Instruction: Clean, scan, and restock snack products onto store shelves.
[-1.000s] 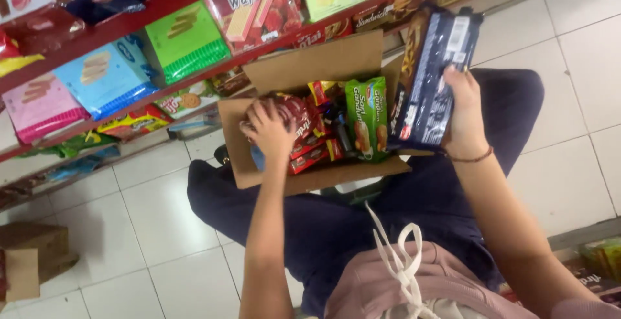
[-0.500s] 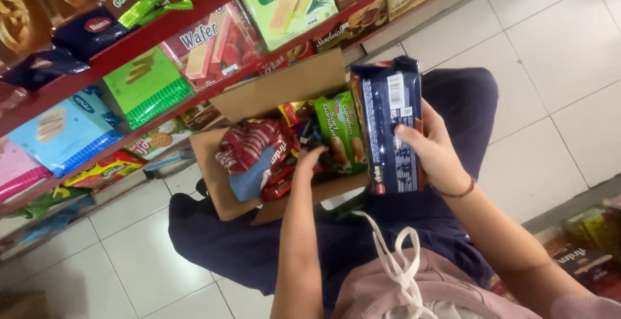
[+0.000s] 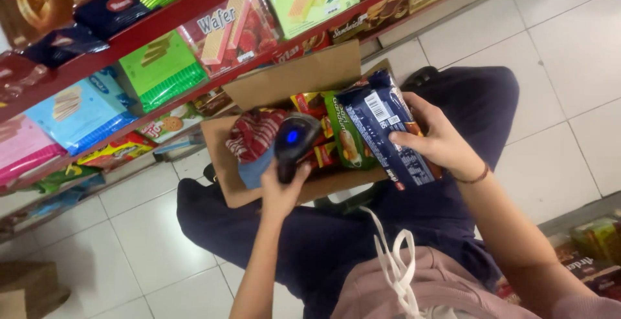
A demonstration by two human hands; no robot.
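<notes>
My left hand [image 3: 279, 193] grips a black handheld barcode scanner [image 3: 292, 144] with a blue light on top, held over an open cardboard box [image 3: 229, 183] that rests on my lap. My right hand [image 3: 440, 141] holds a dark blue snack packet [image 3: 387, 128] tilted, its barcode side turned toward the scanner. Inside the box lie a red striped packet [image 3: 253, 135], a green packet [image 3: 349, 141] and other small snack packs.
Red shelves [image 3: 194, 5] on the left carry wafer boxes [image 3: 223, 28], green [image 3: 158, 70], blue [image 3: 77, 112] and pink packets. White floor tiles [image 3: 569, 47] lie around my legs. More packets sit at the lower right [image 3: 592, 248]; a brown carton [image 3: 26, 287] at the lower left.
My left hand has come out of the box holding the scanner. My right hand has lowered and tilted the dark blue packet toward it. The view has shifted closer.
</notes>
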